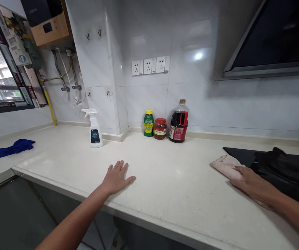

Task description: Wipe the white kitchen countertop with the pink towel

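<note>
My left hand [116, 179] lies flat on the pale countertop [170, 187] with its fingers spread, holding nothing. Over at the right, my right hand [250, 184] grips a folded pinkish-white cloth [226, 166], pressed on the counter beside the black gas stove [290, 170]. The thumb is on top of the cloth; the other fingers are partly hidden. A white spray bottle [95, 130] stands upright beyond my left hand, near the wall corner.
Along the back wall stand a green squeeze bottle [148, 124], a red-lidded jar [160, 129] and a large dark sauce bottle [178, 123]. A blue cloth [13, 149] lies far left. The range hood [274, 38] overhangs the stove.
</note>
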The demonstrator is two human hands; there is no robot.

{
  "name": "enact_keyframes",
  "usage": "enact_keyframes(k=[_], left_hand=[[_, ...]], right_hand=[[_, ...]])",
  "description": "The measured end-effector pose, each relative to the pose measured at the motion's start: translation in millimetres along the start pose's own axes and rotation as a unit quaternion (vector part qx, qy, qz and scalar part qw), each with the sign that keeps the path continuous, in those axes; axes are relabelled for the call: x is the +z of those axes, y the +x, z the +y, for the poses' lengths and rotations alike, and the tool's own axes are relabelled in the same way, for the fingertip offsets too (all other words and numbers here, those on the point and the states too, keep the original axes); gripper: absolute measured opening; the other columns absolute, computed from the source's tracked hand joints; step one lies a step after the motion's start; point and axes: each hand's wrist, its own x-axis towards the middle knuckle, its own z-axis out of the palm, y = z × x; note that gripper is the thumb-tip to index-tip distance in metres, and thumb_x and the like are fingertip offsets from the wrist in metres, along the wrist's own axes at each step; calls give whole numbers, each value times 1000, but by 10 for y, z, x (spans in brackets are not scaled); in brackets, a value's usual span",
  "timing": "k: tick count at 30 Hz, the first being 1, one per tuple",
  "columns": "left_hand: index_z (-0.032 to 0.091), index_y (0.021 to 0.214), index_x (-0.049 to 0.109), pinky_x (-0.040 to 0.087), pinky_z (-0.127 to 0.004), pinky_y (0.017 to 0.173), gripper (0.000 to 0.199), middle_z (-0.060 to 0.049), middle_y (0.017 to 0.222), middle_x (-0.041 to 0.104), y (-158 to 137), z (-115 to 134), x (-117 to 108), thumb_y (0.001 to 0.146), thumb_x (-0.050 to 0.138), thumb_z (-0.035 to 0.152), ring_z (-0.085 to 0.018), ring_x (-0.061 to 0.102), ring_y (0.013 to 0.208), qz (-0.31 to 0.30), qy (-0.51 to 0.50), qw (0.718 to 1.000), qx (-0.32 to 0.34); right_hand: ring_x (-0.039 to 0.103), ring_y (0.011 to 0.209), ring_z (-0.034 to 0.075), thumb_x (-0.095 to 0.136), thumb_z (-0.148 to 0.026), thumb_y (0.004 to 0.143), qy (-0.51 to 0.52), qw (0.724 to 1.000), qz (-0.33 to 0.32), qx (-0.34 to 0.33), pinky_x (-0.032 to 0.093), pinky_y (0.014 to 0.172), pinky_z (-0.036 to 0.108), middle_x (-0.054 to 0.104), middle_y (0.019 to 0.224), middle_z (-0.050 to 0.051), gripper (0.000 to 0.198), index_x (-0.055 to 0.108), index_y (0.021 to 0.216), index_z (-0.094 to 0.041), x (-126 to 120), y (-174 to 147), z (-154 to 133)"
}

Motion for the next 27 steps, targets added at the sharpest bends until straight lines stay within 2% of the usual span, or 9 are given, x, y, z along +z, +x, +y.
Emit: enact_keyframes(k=[4,8,11,14,16,18,21,24,27], left_hand=[[14,162,29,15,-56,125,90,-13,170,16,-10,34,-36,96,23,76,-33,12,158,-11,3,1000,5],[18,162,31,17,-56,125,80,-9,170,19,-23,40,-48,101,20,68,-32,13,158,-7,-2,1000,20],[21,160,34,18,-56,125,70,-7,169,23,-34,34,-48,104,19,59,-30,16,158,1,2,1000,31],[23,160,35,19,-55,124,65,-5,168,25,-33,20,-39,105,20,54,-29,17,158,9,6,999,34],[23,160,35,20,-55,124,64,-5,168,26,-20,3,-25,105,21,53,-29,17,158,9,6,999,32],[22,160,34,20,-55,124,65,-5,168,25,-2,-19,-7,105,22,53,-28,18,158,7,7,1000,30],[22,160,34,19,-53,125,65,-4,169,24,21,-48,10,105,22,53,-27,18,158,3,7,1000,27],[23,160,34,20,-52,125,63,-3,169,25,29,-61,9,105,21,50,-25,18,158,0,3,1000,24],[24,159,36,20,-51,125,61,-3,168,26,36,-65,3,105,21,48,-25,19,157,4,-2,1000,21]], right_hand=[[36,142,36,37,-76,80,26,998,-58,-27,37,118,52,42,151,19,92,56,141,-9,50,-394,-491],[15,150,33,31,-74,92,71,978,-152,-122,20,125,56,27,161,8,81,52,150,-19,-5,-774,-1522],[3,152,31,28,-73,101,120,935,-240,-233,15,125,56,14,165,-1,74,44,156,-27,-70,-963,-2352],[-2,152,28,30,-65,105,122,889,-311,-313,10,126,54,6,165,-5,65,33,161,-32,-65,-879,-2940],[2,152,27,35,-61,104,97,886,-311,-329,9,127,48,8,165,-4,66,30,162,-29,11,-648,-3119],[7,152,25,37,-60,104,75,902,-288,-314,10,127,42,12,165,0,69,31,162,-23,130,-328,-3109],[12,151,25,34,-57,104,51,937,-250,-240,13,126,40,17,164,6,72,32,161,-14,290,156,-2760],[15,151,26,30,-48,104,16,969,-204,-138,14,126,42,20,163,11,70,31,160,-6,308,471,-2108],[18,150,30,29,-45,102,-18,986,-160,-44,17,125,46,24,161,17,70,34,157,-2,173,544,-1354]])
